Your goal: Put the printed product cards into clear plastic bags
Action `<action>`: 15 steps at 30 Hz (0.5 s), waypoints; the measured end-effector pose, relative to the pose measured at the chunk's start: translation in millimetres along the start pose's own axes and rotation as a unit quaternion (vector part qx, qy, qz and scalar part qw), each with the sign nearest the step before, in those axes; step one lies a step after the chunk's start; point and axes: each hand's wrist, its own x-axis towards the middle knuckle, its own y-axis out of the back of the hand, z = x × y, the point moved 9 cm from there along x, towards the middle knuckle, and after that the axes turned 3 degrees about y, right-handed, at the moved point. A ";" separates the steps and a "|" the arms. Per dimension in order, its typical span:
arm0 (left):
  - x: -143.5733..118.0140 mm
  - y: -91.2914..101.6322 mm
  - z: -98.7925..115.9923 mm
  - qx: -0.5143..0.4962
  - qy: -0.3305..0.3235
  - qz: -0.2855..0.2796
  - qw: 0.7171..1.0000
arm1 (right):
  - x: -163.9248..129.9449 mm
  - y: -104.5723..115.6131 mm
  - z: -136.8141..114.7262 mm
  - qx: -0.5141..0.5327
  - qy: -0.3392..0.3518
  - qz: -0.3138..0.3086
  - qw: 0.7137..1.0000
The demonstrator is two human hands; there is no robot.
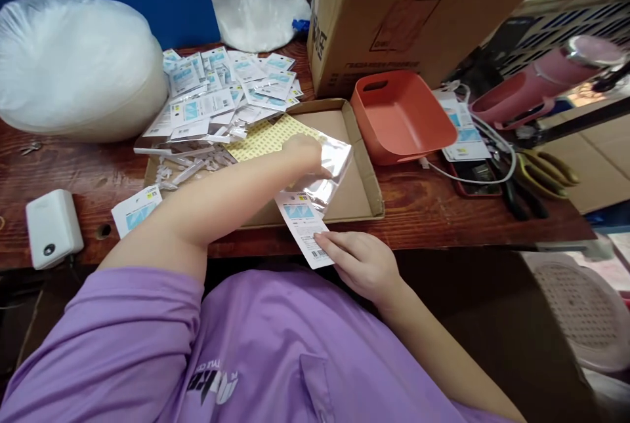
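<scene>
My right hand (pixel 364 264) pinches the lower end of a white printed card (pixel 306 229) with a blue picture, thumb and fingers at its edge. The card's top end meets a clear plastic bag (pixel 337 159); whether it is inside the bag or only overlaps it, I cannot tell. My left hand (pixel 302 151) is closed on the bag, its fingers partly hidden. Under that hand a yellow patterned sheet (pixel 258 139) lies across a shallow cardboard tray (pixel 367 177). Small whitish plastic pieces (pixel 189 164) lie in the tray's left part, behind my left forearm.
A heap of bagged cards (pixel 211 98) is behind the tray. An orange basket (pixel 401 118) and a cardboard box (pixel 418 23) stand to the right, near pliers (pixel 544 170) and a pink bottle (pixel 546 85). On the left are a stuffed white bag (pixel 81 65) and a white device (pixel 54 227).
</scene>
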 end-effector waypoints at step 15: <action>-26.1 33.9 -50.5 -0.148 0.125 0.066 0.979 | 4.7 7.3 31.7 -0.102 -0.057 0.052 0.992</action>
